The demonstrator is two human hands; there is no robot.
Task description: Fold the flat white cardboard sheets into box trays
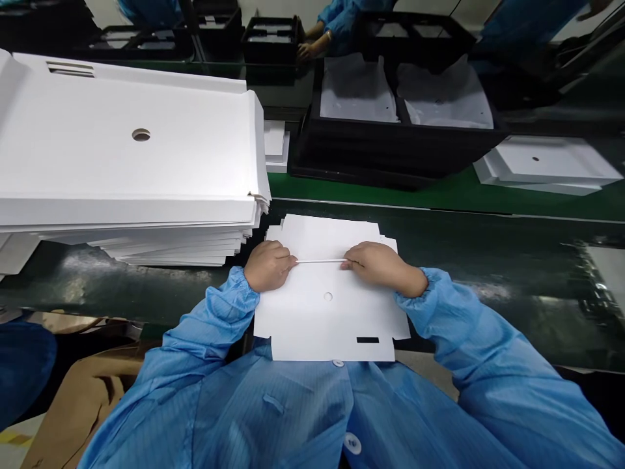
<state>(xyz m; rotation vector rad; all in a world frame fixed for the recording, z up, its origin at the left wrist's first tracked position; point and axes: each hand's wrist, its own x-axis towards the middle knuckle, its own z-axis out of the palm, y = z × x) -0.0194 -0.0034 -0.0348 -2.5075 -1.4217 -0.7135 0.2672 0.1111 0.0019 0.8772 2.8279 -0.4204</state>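
Note:
A flat white cardboard box blank (325, 312) with a small round hole and a black slot lies on the dark belt in front of me. My left hand (267, 266) and my right hand (378, 264) are both closed, pinching a raised fold line that runs across the blank between them. The far flap of the blank (327, 234) lies beyond my knuckles. Both arms are in light blue sleeves.
A tall stack of white blanks (127, 150) stands at the left. A black tray (400, 150) with white sheets sits beyond the green strip, more white blanks (547, 166) at the right. Another person's hand (310, 47) and black trays are at the far edge.

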